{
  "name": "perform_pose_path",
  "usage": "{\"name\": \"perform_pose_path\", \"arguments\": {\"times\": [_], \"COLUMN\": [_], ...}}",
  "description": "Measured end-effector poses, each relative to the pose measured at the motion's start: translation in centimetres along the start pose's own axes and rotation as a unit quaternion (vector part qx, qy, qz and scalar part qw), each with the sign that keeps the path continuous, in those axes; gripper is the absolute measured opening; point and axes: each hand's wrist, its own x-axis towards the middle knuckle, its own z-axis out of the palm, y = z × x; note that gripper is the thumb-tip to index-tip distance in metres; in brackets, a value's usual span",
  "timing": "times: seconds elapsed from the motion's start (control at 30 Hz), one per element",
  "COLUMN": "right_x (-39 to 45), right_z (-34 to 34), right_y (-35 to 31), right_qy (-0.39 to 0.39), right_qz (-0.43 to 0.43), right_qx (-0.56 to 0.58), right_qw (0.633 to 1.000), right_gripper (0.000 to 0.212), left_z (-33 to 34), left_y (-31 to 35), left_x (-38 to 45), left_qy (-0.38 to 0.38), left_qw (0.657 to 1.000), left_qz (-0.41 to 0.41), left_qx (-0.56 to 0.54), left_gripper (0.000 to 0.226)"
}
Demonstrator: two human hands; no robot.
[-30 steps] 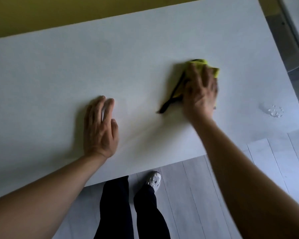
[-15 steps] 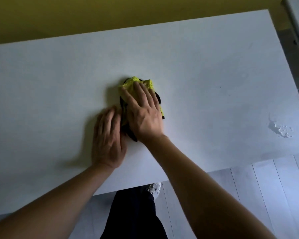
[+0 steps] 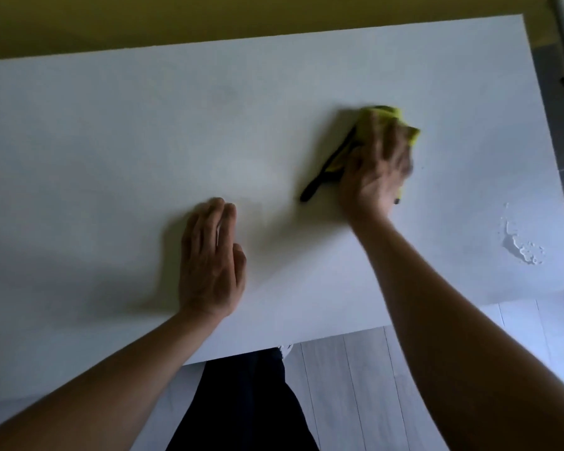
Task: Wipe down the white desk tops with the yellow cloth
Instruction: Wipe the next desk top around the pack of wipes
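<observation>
1. The yellow cloth point(image 3: 385, 120) lies right of centre on the worktop point(image 3: 111, 141), long axis running near-left to far-right.
2. Right hand point(image 3: 376, 170) presses it, fingers straight though blurred.
3. Left hand point(image 3: 210, 265) rests flat, fingers released.

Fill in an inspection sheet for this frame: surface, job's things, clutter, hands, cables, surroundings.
Surface: white desk top, with a small water puddle near its right end.
Job's things: yellow cloth with dark edging, flat on the desk.
Clutter: nothing seen.
Hands: right hand presses on the cloth, blurred; left hand rests flat on the desk.
Cables: nothing seen.
Surroundings: yellow wall behind, pale plank floor, dark trousers below.
</observation>
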Motion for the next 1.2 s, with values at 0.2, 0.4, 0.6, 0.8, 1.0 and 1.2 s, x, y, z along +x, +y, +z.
{"name": "perform_pose_path", "arguments": {"times": [0.2, 0.4, 0.6, 0.8, 1.0, 1.2], "right_x": [-2.7, 3.7, 11.8, 8.8, 7.9, 15.8], "right_z": [3.2, 3.1, 1.5, 5.4, 7.2, 5.1], "right_y": [-9.4, -4.4, -1.1, -8.5, -14.9, -5.1], "right_qy": [-0.111, -0.083, -0.016, -0.041, -0.156, -0.049], "right_qz": [-0.263, -0.188, 0.046, -0.148, -0.361, -0.136], "right_qx": [0.053, 0.033, -0.015, 0.014, 0.045, 0.009], "right_qw": [0.957, 0.978, 0.999, 0.988, 0.918, 0.989], "right_gripper": [0.051, 0.052, 0.059, 0.051, 0.045, 0.054], "left_z": [-1.0, -0.7, 0.3, 0.2, 0.1, -0.2], "left_y": [-0.4, -2.6, -4.1, -3.8, -4.4, -3.7], "left_x": [3.3, 11.2, 14.8, 15.1, 14.9, 15.2], "left_qy": [-0.025, -0.025, -0.06, -0.069, -0.054, -0.055], "left_qw": [0.999, 0.999, 0.996, 0.995, 0.996, 0.996], "left_qz": [-0.027, -0.013, -0.023, -0.021, -0.005, -0.024], "left_qx": [-0.001, 0.027, 0.067, 0.065, 0.076, 0.067], "left_gripper": [0.053, 0.062, 0.075, 0.076, 0.071, 0.072]}}
